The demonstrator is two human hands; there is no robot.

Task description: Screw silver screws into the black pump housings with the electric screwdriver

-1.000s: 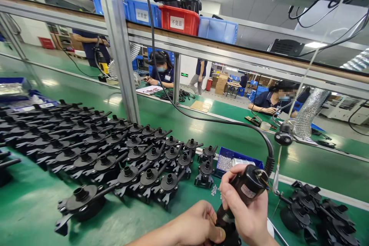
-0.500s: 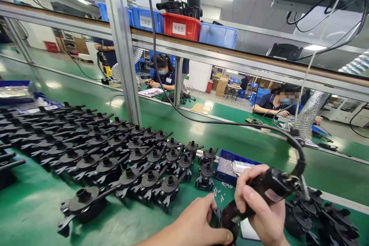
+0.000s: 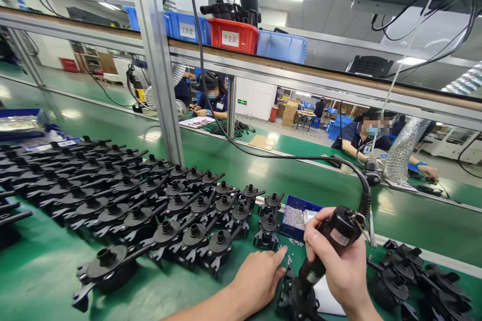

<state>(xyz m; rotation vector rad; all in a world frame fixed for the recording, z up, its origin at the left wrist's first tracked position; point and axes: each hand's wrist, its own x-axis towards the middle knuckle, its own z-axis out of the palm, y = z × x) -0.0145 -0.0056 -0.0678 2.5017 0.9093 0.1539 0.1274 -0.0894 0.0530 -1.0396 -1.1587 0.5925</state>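
Right fingers: the right hand (image 3: 341,266) is wrapped tight around the body of the electric screwdriver (image 3: 327,248), thumb lying across its near side, fingers closed on the far side.
Screwdriver axis: its long axis runs tilted, the butt up and to the right, the bit end down and to the left; the tip meets the top of the black part (image 3: 299,296) beneath it.
Screwdriver cord: a black cable (image 3: 263,153) leaves the butt through a coiled strain relief and arcs up and left, away from the screwdriver, past the metal post (image 3: 160,70).
Left fingers: the left hand (image 3: 258,278) lies flat, fingers together and stretched forward, resting against the left side of the black part; it grips nothing that I can see.
Black part: it stands on the green belt (image 3: 41,271) directly under the screwdriver tip, between the two hands.
Left of the screwdriver: rows of black parts (image 3: 150,210) stand close together on the belt, each with an upright stub.
Behind the screwdriver: a blue screw tray (image 3: 299,210) sits just beyond the right hand, with loose screws (image 3: 288,256) scattered on the belt near the left fingertips.
Right of the screwdriver: more black parts in a heap (image 3: 417,281).
Beyond the screwdriver: a co-worker (image 3: 363,135) sits at the far side of the line.
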